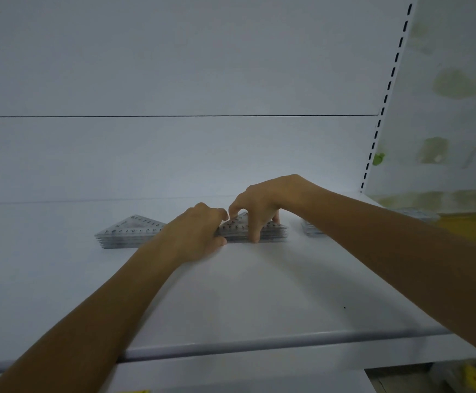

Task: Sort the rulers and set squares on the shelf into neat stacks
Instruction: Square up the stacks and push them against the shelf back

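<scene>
Two stacks of clear triangular set squares lie on the white shelf (231,293). The left stack (129,232) sits free. The middle stack (271,232) is held between both hands. My left hand (200,234) presses against its left end with curled fingers. My right hand (262,208) arches over the top, its fingers curled down the front edge and its thumb near the apex. A third pile of clear rulers (312,229) lies to the right, partly hidden behind my right forearm.
The shelf's back panel (174,154) rises just behind the stacks. A slotted upright (384,103) stands at the right. The rounded front edge (259,344) of the shelf runs across below. Yellow items (475,375) show at the lower right.
</scene>
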The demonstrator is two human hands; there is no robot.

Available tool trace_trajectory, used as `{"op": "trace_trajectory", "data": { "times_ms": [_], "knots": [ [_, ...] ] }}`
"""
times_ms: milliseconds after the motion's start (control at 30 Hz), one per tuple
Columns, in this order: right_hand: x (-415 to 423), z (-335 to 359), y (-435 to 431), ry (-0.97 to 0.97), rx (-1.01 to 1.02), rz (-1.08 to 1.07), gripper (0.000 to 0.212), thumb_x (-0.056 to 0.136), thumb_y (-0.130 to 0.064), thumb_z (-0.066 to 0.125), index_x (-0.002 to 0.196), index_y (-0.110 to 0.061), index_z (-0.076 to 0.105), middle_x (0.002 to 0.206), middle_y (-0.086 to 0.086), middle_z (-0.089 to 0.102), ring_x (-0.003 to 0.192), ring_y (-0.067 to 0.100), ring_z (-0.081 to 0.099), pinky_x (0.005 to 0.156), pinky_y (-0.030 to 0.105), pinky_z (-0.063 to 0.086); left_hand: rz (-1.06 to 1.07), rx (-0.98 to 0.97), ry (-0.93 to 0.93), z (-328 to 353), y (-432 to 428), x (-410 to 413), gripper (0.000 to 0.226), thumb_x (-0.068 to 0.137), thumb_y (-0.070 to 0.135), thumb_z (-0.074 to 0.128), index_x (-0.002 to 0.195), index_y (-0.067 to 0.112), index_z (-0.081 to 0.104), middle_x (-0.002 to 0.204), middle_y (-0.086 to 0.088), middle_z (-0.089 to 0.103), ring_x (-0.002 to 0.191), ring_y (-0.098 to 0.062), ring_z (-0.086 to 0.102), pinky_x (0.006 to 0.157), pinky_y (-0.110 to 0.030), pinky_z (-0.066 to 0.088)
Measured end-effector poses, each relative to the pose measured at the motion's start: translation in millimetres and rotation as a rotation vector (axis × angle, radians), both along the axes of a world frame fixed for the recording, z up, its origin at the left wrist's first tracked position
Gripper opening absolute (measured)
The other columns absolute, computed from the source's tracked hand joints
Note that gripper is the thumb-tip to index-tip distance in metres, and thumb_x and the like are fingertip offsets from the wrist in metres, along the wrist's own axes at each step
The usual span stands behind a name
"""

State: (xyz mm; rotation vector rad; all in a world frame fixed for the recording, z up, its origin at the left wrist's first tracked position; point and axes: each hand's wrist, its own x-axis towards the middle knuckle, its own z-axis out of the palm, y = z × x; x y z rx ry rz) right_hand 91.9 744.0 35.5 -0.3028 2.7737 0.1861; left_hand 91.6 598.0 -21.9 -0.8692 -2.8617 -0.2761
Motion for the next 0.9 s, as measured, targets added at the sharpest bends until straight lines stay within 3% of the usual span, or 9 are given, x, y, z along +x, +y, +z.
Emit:
{"op": "trace_trajectory", "data": {
  "times_ms": [133, 200, 300, 367, 467, 700, 900],
  "knots": [
    [4.4, 5.6, 3.7, -0.023, 0.063, -0.014, 0.099, 0.067, -0.034, 0.081, 0.144, -0.031, 0.018, 0.134, 0.004, 0.047, 0.106, 0.023, 0.057, 0.085, 0.030, 0.049, 0.025, -0.055, 0.064, 2.3, -3.7, 2.8, 0.051, 0.084, 0.038, 0.054, 0.131, 0.025, 0.043, 0.114, -0.002, 0.058, 0.104, -0.022, 0.055, 0.083, -0.030, 0.041],
    [6.3, 9.9, 7.6, -0.013, 0.136, -0.048, 0.104, 0.065, -0.033, 0.082, 0.145, -0.027, 0.016, 0.132, 0.008, 0.051, 0.100, 0.023, 0.061, 0.088, 0.034, 0.048, 0.024, -0.067, 0.058, 3.4, -5.3, 3.0, 0.050, 0.083, 0.033, 0.053, 0.132, 0.025, 0.043, 0.113, -0.001, 0.059, 0.102, -0.021, 0.056, 0.085, -0.032, 0.045],
    [14.0, 8.6, 10.9, -0.015, 0.198, -0.072, 0.080, 0.068, -0.018, 0.079, 0.136, -0.013, 0.037, 0.108, 0.008, 0.065, 0.060, 0.013, 0.062, 0.065, 0.026, 0.051, 0.000, -0.048, 0.017, 4.6, -5.5, 3.0, 0.047, 0.084, 0.023, 0.051, 0.131, 0.023, 0.045, 0.110, -0.003, 0.059, 0.097, -0.021, 0.058, 0.085, -0.035, 0.048],
    [18.5, 1.7, 12.6, 0.003, 0.239, -0.061, 0.061, 0.068, -0.011, 0.075, 0.124, -0.008, 0.050, 0.087, 0.004, 0.067, 0.050, 0.010, 0.058, 0.051, 0.021, 0.044, -0.012, -0.032, -0.005, 4.2, -4.8, 2.7, 0.046, 0.084, 0.018, 0.050, 0.130, 0.021, 0.046, 0.110, -0.005, 0.059, 0.095, -0.022, 0.058, 0.084, -0.038, 0.050],
    [20.2, -7.4, 17.4, 0.071, 0.271, -0.024, 0.048, 0.069, -0.005, 0.072, 0.113, -0.005, 0.053, 0.094, 0.008, 0.067, 0.052, 0.012, 0.052, 0.046, 0.022, 0.038, -0.018, -0.011, -0.033, 3.2, -3.7, 2.2, 0.045, 0.084, 0.015, 0.050, 0.129, 0.020, 0.047, 0.111, -0.007, 0.058, 0.096, -0.023, 0.058, 0.085, -0.040, 0.050],
    [19.6, -12.0, 27.4, 0.142, 0.266, 0.003, 0.044, 0.070, -0.011, 0.071, 0.111, -0.005, 0.055, 0.107, 0.011, 0.062, 0.073, 0.024, 0.058, 0.047, 0.022, 0.034, -0.022, -0.018, -0.037, 0.3, -3.2, 1.1, 0.046, 0.084, 0.015, 0.049, 0.129, 0.020, 0.046, 0.111, -0.007, 0.057, 0.098, -0.024, 0.055, 0.086, -0.043, 0.049],
    [22.6, -11.6, 26.4, 0.129, 0.299, -0.007, 0.041, 0.072, -0.014, 0.068, 0.111, -0.007, 0.056, 0.099, 0.005, 0.064, 0.053, 0.012, 0.048, 0.043, 0.018, 0.031, -0.026, -0.017, -0.030, 1.4, -1.6, 1.6, 0.046, 0.084, 0.014, 0.048, 0.130, 0.017, 0.045, 0.109, -0.007, 0.057, 0.095, -0.024, 0.057, 0.085, -0.042, 0.050]
  ]
}}
